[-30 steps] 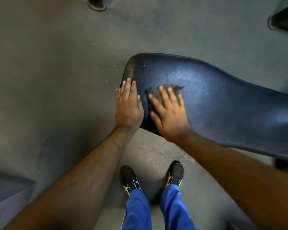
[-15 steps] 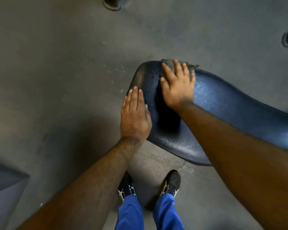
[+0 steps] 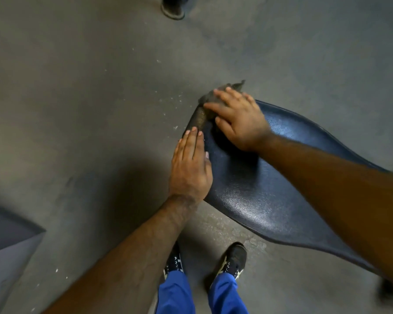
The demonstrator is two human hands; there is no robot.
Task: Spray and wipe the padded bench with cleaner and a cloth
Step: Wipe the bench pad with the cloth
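The dark blue padded bench (image 3: 259, 196) runs from the centre to the right edge of the head view. A grey cloth (image 3: 216, 94) lies over its far left corner, partly hanging past the edge. My right hand (image 3: 238, 118) presses flat on the cloth, fingers spread. My left hand (image 3: 191, 168) rests flat on the bench's near left edge, fingers together, holding nothing. No spray bottle is visible.
Grey concrete floor (image 3: 89, 98) surrounds the bench, with white specks near its left end. My two black shoes (image 3: 234, 259) and blue trousers stand just below the bench. A grey pad corner (image 3: 7, 241) sits at lower left. A dark foot or base (image 3: 173, 7) is at top centre.
My right hand has pushed the cloth from the middle of the pad out to the far left corner. My left hand has stayed on the near edge.
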